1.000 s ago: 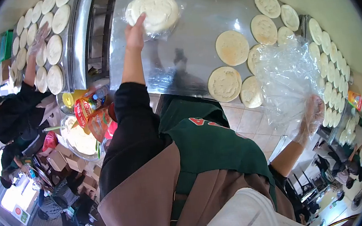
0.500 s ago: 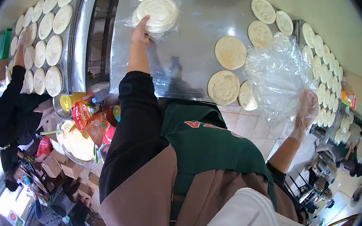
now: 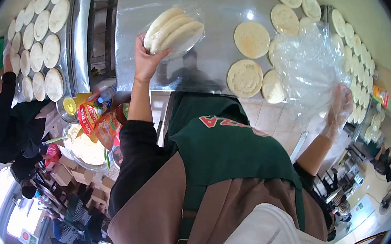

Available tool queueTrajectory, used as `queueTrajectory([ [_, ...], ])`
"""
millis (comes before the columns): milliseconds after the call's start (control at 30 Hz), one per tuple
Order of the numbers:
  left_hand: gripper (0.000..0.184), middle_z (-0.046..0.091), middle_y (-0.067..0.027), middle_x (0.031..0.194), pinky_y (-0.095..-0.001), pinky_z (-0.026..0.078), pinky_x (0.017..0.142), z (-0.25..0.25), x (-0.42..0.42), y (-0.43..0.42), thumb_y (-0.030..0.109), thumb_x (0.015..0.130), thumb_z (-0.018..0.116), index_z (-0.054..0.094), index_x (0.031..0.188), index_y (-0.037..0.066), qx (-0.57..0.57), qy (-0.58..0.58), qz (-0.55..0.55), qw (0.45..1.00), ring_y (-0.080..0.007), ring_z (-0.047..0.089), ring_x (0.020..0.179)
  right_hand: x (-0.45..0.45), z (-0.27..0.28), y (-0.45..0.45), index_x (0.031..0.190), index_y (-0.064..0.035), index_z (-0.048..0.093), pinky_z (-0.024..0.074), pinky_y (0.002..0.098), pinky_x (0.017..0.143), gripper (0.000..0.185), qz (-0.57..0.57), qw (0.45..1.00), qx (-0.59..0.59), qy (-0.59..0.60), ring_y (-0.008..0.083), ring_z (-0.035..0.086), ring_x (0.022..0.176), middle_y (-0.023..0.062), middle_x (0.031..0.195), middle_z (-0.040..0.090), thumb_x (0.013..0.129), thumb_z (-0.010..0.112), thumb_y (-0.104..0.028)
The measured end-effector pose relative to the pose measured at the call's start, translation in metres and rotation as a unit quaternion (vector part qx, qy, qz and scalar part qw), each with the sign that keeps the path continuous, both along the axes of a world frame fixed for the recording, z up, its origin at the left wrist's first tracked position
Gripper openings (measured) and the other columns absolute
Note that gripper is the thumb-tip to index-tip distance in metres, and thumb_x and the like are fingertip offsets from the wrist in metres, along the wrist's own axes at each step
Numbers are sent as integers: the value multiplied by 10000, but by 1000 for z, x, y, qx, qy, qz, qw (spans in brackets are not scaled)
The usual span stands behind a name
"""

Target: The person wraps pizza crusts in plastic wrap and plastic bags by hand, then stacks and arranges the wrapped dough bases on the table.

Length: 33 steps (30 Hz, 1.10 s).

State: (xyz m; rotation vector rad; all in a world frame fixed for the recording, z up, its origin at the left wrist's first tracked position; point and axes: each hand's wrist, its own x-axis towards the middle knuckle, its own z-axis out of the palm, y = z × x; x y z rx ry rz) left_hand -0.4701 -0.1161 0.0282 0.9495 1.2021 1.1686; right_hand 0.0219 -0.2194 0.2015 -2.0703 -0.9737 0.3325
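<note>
My left hand (image 3: 145, 59) grips a small stack of round flatbreads (image 3: 172, 30) in clear plastic, tilted on edge above the metal table (image 3: 214, 5). My thumb lies on the near side of the stack; the other fingers are mostly hidden behind it. On the right, my right hand (image 3: 340, 106), covered by a clear plastic glove, is closed on a large crumpled clear plastic bag (image 3: 311, 69). That bag hangs over the table's right side and partly covers several flatbreads. Loose flatbreads (image 3: 251, 39) lie flat between the two hands.
More flatbreads (image 3: 354, 53) cover a surface at far right. At left, a co-worker's arm (image 3: 4, 94) reaches over another table of flatbreads (image 3: 51, 51). Below it stand a bowl of creamy filling (image 3: 86, 150), a red packet (image 3: 91, 116) and cardboard boxes (image 3: 63, 174).
My left hand has lifted the wrapped flatbreads and turned them from flat to on edge, drawing them nearer to me. My right hand still holds the plastic bag. The view has shifted slightly.
</note>
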Motion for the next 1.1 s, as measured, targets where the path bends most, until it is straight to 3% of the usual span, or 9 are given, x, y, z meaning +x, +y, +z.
queueTrajectory([
  [167, 610, 543, -92, 1088, -302, 463, 898, -14, 4, -42, -7, 672, 764, 394, 1157, 28, 26, 53, -41, 997, -169, 545, 1026, -2, -3, 11, 1016, -3, 615, 449, 223, 783, 173, 21, 1000, 3, 8, 107, 555, 857, 41, 941, 617, 854, 628, -64],
  [233, 629, 521, -94, 1086, -298, 455, 879, -15, 5, -50, 34, 672, 765, 387, 1174, 17, 54, 197, -88, 975, -169, 531, 1021, -5, -3, 15, 1000, -6, 623, 451, 220, 772, 156, 60, 997, 32, 28, 106, 558, 843, 39, 935, 618, 853, 625, -59],
  [367, 592, 586, -157, 1117, -326, 467, 882, -20, 7, -55, 58, 681, 729, 413, 1180, 21, 100, 235, -61, 965, -232, 588, 1032, -17, 2, 23, 979, -24, 637, 448, 217, 779, 131, 42, 999, 6, 3, 104, 561, 853, 28, 936, 621, 850, 614, -33],
  [600, 615, 576, -176, 1137, -346, 463, 894, -13, 5, -52, 66, 670, 729, 409, 1192, 18, 98, 284, -87, 950, -271, 585, 1054, -20, 0, 27, 975, -35, 641, 441, 222, 798, 133, 66, 997, 24, 23, 105, 557, 876, 29, 941, 626, 844, 617, -37],
  [900, 643, 546, -124, 1091, -318, 449, 872, -9, -3, -42, 111, 664, 780, 404, 1175, 5, 81, 263, -119, 954, -203, 555, 995, -24, 0, 33, 957, -36, 645, 442, 223, 787, 115, 49, 999, -6, 18, 100, 552, 870, 29, 942, 622, 846, 614, -41],
  [967, 632, 545, -106, 1113, -315, 445, 886, -9, -7, -37, 81, 649, 789, 414, 1154, 11, 0, 152, -108, 982, -197, 554, 1016, -25, 0, 34, 952, -30, 646, 448, 228, 788, 109, 69, 998, 9, 10, 103, 553, 872, 36, 944, 623, 850, 609, -39],
  [1000, 632, 545, -106, 1113, -315, 445, 886, -8, -10, -31, 81, 649, 789, 414, 1154, 11, 6, 153, -108, 982, -197, 554, 1016, -24, -1, 35, 952, -30, 646, 448, 228, 788, 109, 68, 998, 15, 10, 103, 553, 872, 36, 944, 623, 850, 609, -39],
  [1067, 702, 525, -131, 1163, -319, 431, 927, -2, -22, -18, 94, 652, 788, 391, 1224, 4, -121, -30, -150, 981, -218, 528, 1085, -21, -1, 34, 963, -25, 643, 451, 231, 793, 116, 64, 998, 10, 12, 108, 554, 876, 41, 956, 622, 855, 604, -39],
  [1100, 702, 525, -131, 1163, -319, 431, 927, -5, -28, -11, 94, 652, 788, 391, 1224, 4, -118, -29, -150, 981, -218, 528, 1085, -22, -1, 34, 963, -25, 643, 451, 231, 793, 116, 64, 998, 13, 13, 108, 554, 876, 41, 956, 622, 855, 604, -39],
])
